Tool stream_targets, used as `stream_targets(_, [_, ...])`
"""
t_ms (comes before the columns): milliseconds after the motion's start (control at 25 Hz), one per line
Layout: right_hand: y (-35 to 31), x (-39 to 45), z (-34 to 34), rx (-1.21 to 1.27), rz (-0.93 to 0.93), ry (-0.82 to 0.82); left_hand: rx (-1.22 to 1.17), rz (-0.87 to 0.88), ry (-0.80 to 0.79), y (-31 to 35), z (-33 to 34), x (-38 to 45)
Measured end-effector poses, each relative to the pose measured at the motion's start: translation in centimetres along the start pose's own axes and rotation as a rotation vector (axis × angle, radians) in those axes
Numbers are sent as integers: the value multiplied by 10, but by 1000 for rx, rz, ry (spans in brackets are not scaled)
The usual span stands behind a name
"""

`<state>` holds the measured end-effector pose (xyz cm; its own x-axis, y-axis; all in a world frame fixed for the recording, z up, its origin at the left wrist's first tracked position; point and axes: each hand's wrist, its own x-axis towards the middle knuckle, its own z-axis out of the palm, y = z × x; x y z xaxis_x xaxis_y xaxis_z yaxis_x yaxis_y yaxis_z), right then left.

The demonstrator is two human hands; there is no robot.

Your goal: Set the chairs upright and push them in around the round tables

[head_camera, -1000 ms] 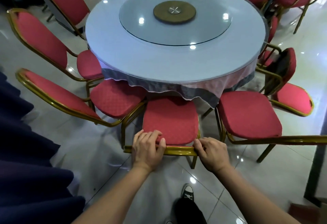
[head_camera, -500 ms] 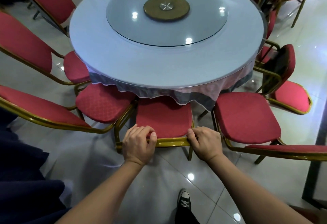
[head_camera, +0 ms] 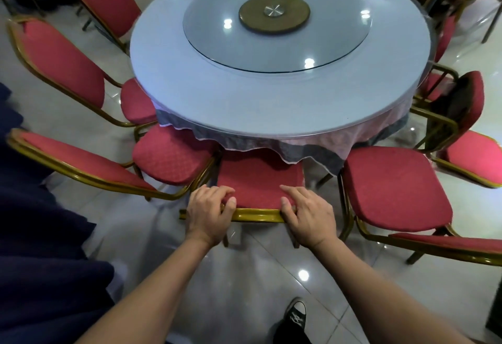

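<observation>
A red-cushioned chair with a gold metal frame stands upright in front of me, its seat reaching under the hanging cloth of the round table. My left hand curls over the left end of the backrest's gold top rail. On the right end lies my right hand, fingers stretched forward over the red padding and thumb on the front of the backrest. Matching chairs stand close on both sides: one to the left and one to the right.
More red chairs ring the table; one at the right stands turned at an angle. A glass turntable lies on the tabletop. Dark blue fabric fills the left edge. My black sneaker is on the glossy tiled floor.
The chair has slid forward, so more of its seat lies under the tablecloth. My right hand's fingers have stretched out over the backrest.
</observation>
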<state>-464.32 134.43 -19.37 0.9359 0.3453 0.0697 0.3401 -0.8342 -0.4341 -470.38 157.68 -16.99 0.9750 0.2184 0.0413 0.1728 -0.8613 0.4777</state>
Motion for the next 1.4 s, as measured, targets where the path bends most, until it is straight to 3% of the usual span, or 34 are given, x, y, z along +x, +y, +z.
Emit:
stream_targets(200, [2,1,-2,2,-16,-29,13,-27,-51,2,0,2])
stream_targets(440, [-3,1,-26,-84,-56,-260,93,-89,-201,6,-10,1])
stream_targets(600, [-7,-8,-57,-115,-45,-195,64,-61,-130,24,-19,-7])
stream_targets(840, [16,-36,-117,-102,30,-107,-65,146,-44,95,-21,-10])
stream_targets(1240, [128,-126,-210,-54,314,121,-149,458,-207,256,32,-14])
stream_targets(1400, [191,-168,-244,-33,355,167,-138,469,-248,326,64,-35])
